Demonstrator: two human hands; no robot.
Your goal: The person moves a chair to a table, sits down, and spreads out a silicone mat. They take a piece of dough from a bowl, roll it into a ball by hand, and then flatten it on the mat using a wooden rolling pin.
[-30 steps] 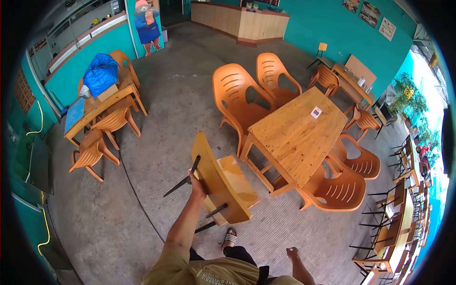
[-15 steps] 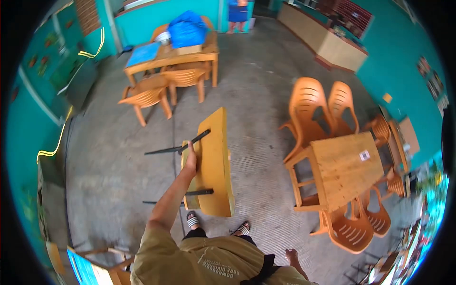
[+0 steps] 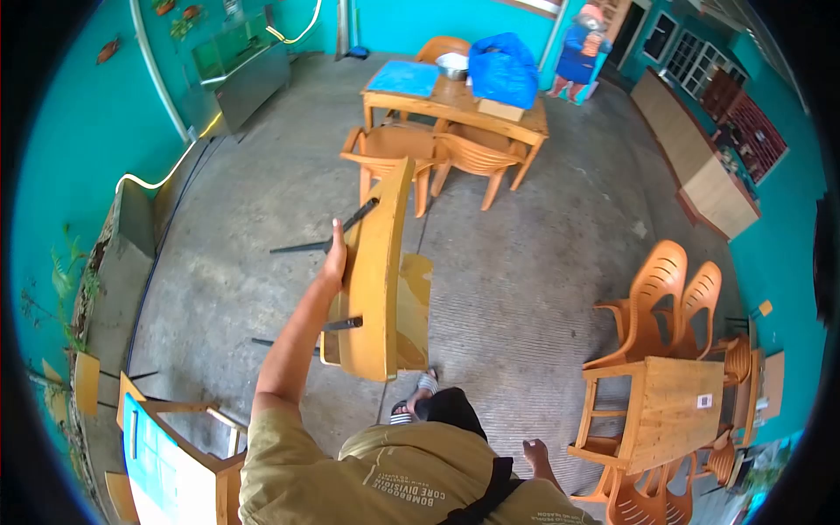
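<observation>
My left hand (image 3: 336, 255) is closed on a yellow wooden chair (image 3: 378, 271) with black metal legs. The chair is held off the floor in front of me, turned on its side, its curved back panel upright and its legs pointing left. Part of my grip is hidden behind the chair's edge. Low at my right side hangs my right hand (image 3: 535, 453), its fingers curled in with nothing visible in them. Below the chair, my sandalled feet (image 3: 415, 398) show on the concrete floor.
Ahead stands a wooden table (image 3: 411, 98) with orange plastic chairs (image 3: 477, 162), a blue bag (image 3: 503, 70) and a metal pot (image 3: 452, 66). Another wooden table (image 3: 674, 411) with orange chairs is at right. A blue-topped table (image 3: 166, 451) sits at lower left. A counter (image 3: 691, 149) runs along the far right.
My view has turned left, so the tables and chairs have shifted right in the picture. The chair has stayed in my left hand, and my feet have stepped.
</observation>
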